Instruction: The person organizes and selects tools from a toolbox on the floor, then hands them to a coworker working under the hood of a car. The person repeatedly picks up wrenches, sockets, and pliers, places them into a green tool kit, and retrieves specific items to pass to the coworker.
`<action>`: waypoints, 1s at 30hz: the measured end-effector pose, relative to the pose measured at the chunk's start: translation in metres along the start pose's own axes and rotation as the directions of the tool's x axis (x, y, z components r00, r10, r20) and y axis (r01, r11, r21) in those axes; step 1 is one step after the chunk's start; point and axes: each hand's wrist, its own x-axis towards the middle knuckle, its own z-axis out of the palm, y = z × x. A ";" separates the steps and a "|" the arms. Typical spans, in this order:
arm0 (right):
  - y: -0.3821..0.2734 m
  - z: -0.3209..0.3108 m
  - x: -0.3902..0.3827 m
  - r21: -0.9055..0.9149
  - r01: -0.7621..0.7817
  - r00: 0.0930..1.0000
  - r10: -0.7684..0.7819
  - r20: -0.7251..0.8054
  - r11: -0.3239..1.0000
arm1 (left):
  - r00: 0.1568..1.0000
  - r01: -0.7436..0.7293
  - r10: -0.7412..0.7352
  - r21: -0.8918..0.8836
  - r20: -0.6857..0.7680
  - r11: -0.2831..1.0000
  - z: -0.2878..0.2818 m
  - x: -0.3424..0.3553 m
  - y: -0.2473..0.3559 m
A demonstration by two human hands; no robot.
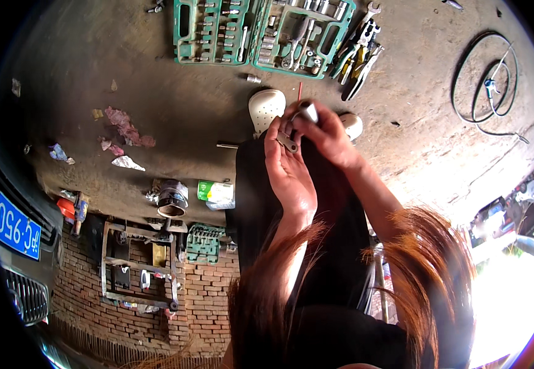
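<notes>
My left hand is turned palm up with its fingers curled round a small flat metal piece with a hole. Just above and to its right, my right hand grips a shiny metal cylinder, like a socket, close over that piece. The two hands are together above my dark-trousered legs, between two white perforated clogs. A thin red rod lies on the floor just beyond my hands. Whether the cylinder and flat piece are joined I cannot tell.
An open green socket case, a loose socket and several pliers lie ahead on the concrete floor. A coiled hose is right. Crumpled paper, a dark can, a metal frame and a car are left.
</notes>
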 end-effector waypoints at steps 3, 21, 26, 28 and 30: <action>0.027 0.002 0.000 -0.246 0.288 0.956 -0.295 0.011 0.925 | 1.000 -0.016 0.016 0.366 0.003 0.931 0.002 -0.002 -0.003; 0.064 -0.242 0.060 -0.617 -0.426 0.269 -0.559 -0.784 0.661 | 0.966 0.145 -0.236 0.525 0.110 0.838 -0.007 -0.014 -0.029; 0.068 -0.237 0.075 -0.654 -0.471 0.400 -0.517 -0.757 0.592 | 0.962 0.197 -0.264 0.485 0.073 0.852 -0.004 -0.016 -0.028; 0.055 -0.211 0.081 -0.651 -0.489 0.301 -0.589 -0.750 0.580 | 0.972 0.161 -0.224 0.489 0.074 0.857 -0.007 -0.017 -0.033; 0.040 -0.182 0.088 -0.693 -0.534 0.153 -0.750 -0.643 0.485 | 0.983 0.126 -0.174 0.494 0.052 0.860 -0.012 -0.017 -0.036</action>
